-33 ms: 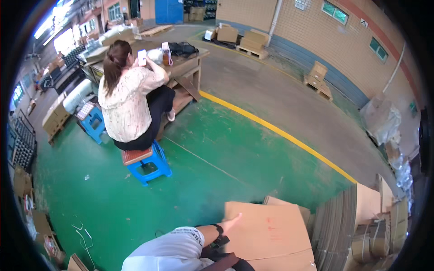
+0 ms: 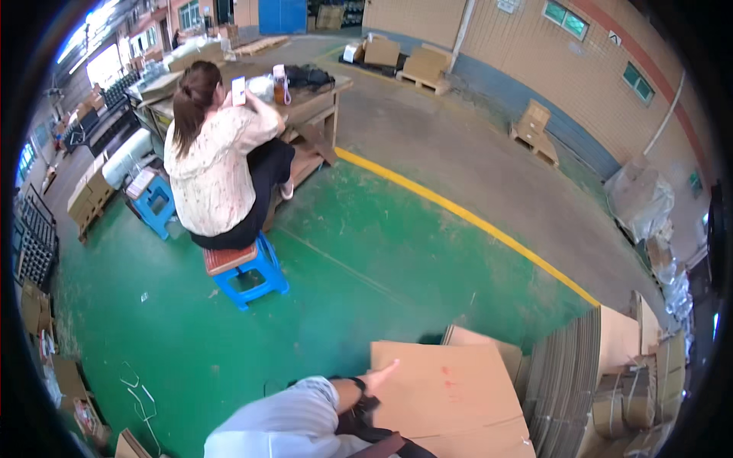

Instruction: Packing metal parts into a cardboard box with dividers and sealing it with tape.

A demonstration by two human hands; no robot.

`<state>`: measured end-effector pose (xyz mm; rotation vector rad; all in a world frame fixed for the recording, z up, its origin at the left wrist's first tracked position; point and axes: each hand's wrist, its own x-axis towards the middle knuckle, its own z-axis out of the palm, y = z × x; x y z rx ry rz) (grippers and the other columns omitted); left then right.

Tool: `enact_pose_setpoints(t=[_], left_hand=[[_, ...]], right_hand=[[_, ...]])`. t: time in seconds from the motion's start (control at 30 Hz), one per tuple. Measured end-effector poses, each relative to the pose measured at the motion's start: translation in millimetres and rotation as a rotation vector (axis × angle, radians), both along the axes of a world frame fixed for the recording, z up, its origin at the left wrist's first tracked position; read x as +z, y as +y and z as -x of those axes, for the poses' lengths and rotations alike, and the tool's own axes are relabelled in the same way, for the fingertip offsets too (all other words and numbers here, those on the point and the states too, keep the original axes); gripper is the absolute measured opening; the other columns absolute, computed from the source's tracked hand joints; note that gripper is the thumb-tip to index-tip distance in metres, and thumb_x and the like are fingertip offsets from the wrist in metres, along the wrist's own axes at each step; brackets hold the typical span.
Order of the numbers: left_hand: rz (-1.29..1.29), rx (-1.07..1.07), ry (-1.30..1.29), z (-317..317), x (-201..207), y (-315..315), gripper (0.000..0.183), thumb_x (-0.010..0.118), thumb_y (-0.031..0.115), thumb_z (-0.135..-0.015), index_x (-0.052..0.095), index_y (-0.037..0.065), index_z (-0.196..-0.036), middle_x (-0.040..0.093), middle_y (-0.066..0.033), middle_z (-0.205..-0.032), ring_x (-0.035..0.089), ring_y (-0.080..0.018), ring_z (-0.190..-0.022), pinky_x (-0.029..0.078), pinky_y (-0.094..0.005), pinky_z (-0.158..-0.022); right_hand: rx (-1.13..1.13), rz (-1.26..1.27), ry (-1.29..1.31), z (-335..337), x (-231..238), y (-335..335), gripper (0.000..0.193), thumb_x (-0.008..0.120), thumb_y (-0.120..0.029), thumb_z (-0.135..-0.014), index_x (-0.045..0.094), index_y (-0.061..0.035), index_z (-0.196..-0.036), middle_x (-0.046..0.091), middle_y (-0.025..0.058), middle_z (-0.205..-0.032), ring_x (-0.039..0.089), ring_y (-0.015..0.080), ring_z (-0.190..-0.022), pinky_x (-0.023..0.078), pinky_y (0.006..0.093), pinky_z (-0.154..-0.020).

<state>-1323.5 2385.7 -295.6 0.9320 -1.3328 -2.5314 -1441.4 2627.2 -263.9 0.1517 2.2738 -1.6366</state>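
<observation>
My left hand point(image 2: 379, 377) is at the left edge of a flattened brown cardboard box point(image 2: 458, 393) with faint red print on it. One digit lies stretched along the top face, and the other fingers are mostly hidden. A dark band point(image 2: 360, 387) circles that wrist, below a light grey sleeve point(image 2: 282, 420). Behind this box, another cardboard piece point(image 2: 477, 336) sticks out. To its right stands a tall, tightly packed row of flattened cardboard point(image 2: 569, 374). My right hand does not show.
A person point(image 2: 210, 164) sits on a blue stool point(image 2: 248, 282) at a wooden workbench point(image 2: 321, 103), holding a phone point(image 2: 238, 90). A second blue stool point(image 2: 155, 202) stands left. Tied cardboard bundles point(image 2: 641, 393) lie at the right. White strapping point(image 2: 143, 404) lies on the green floor.
My left hand and the flattened cardboard box have shifted slightly left together. The whole view has moved a little.
</observation>
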Motion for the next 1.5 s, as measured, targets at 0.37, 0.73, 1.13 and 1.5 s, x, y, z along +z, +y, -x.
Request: enact_pose_setpoints(t=[0.37,0.73,1.13,1.5], left_hand=[[-0.365,0.305,-0.124,-317,-172,-27,0.065,0.035,0.057,-0.096,0.050,0.003,-0.131,0.060,-0.0123,-0.123,0.062,-0.0241,-0.103,0.049,-0.0346,-0.089],[-0.763,0.634,-0.151,-620,-94,-136,0.078,0.035,0.067,-0.090,0.040,0.008,-0.140,0.045,-0.0129,-0.140,0.046,-0.0329,-0.125,0.040,-0.0493,-0.097],[-0.750,1.206,-0.080,-1100,-58,-218,0.079,0.032,0.068,-0.091,0.030,0.010,-0.145,0.035,-0.0132,-0.147,0.040,-0.0355,-0.129,0.037,-0.0579,-0.098],[-0.257,1.429,-0.245,-1524,13,-308,0.088,0.030,0.071,-0.089,0.042,-0.002,-0.136,0.040,-0.0192,-0.142,0.039,-0.0299,-0.130,0.031,-0.0424,-0.107]], right_hand=[[-0.137,0.357,-0.465,-317,184,32,0.042,0.050,-0.033,-0.096,0.031,-0.0117,-0.065,0.034,0.0003,-0.060,0.041,0.0133,-0.059,0.035,0.0353,-0.051],[0.617,-0.423,-0.070,-586,228,4,0.033,0.050,-0.031,-0.095,0.041,-0.0087,-0.072,0.051,0.0027,-0.058,0.044,0.0216,-0.048,0.039,0.0378,-0.050],[0.856,-0.099,-0.112,-921,284,-270,0.037,0.050,-0.040,-0.095,0.044,-0.0148,-0.069,0.035,-0.0031,-0.054,0.035,0.0125,-0.046,0.029,0.0294,-0.044],[1.440,-0.088,-0.289,-1128,296,-554,0.040,0.048,-0.043,-0.096,0.039,-0.0178,-0.066,0.029,-0.0046,-0.052,0.029,0.0106,-0.044,0.026,0.0281,-0.042]])
